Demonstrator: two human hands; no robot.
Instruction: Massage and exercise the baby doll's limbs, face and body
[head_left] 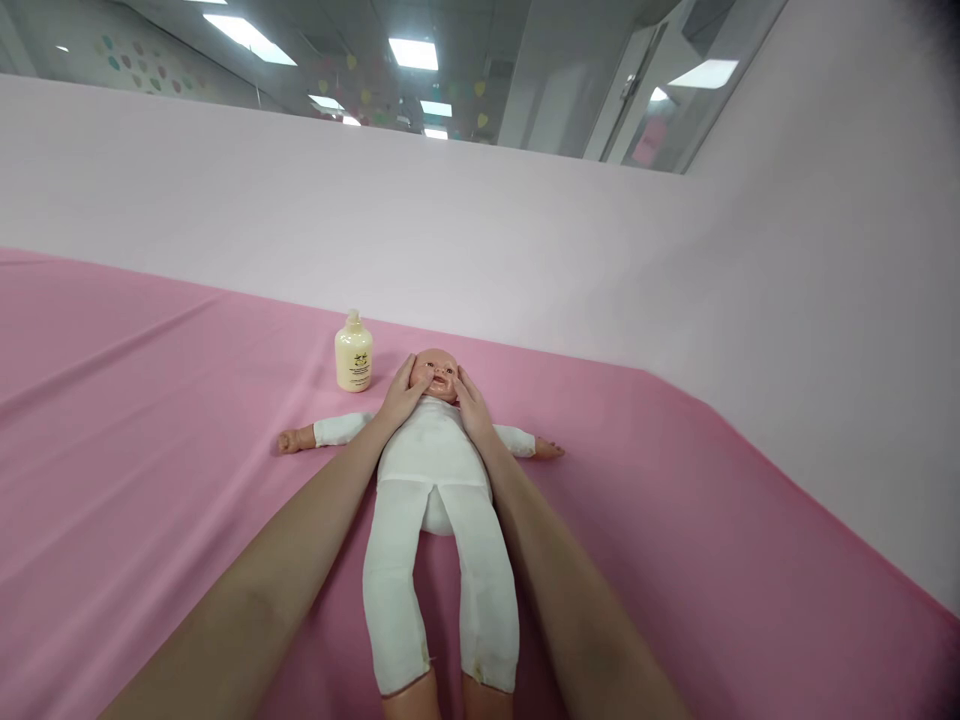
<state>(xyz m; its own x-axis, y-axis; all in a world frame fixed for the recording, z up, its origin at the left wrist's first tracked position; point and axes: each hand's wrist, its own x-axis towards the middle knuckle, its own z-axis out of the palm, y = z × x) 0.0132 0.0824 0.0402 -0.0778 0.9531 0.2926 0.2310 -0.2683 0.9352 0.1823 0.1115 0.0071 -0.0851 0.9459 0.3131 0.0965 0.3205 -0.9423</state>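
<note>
With both arms stretched straight out ahead, we have our left hand (401, 397) and right hand (471, 405) cupping the head of a baby doll (433, 470), one palm on each cheek. Fingers loose and extended, thumbs lying near the chin; contact is light, not a clenched grip, and nothing is lifted. Forearms are bare and run parallel along either side of the doll's torso and legs.

Doll lies flat on its back between our arms, head away from us, feet toward us. Head is smooth, hard-looking plastic, bald. Body is soft, in a white knit one-piece suit, slightly wrinkled at the crotch and cuffs. Its arms are spread sideways, small plastic hands sticking out past our wrists on each side. Bare plastic feet at the bottom edge of view.

Just beyond our left hand, to its left, stands a cream-coloured plastic bottle (353, 353), upright, rounded shoulders, cap on, small printed label. It sits near the doll's head, not touching.

Everything rests on a pink sheet (150, 420), smooth fabric with long shallow creases. Past the hands rises a pale pink wall (525, 230), matte and plain.
</note>
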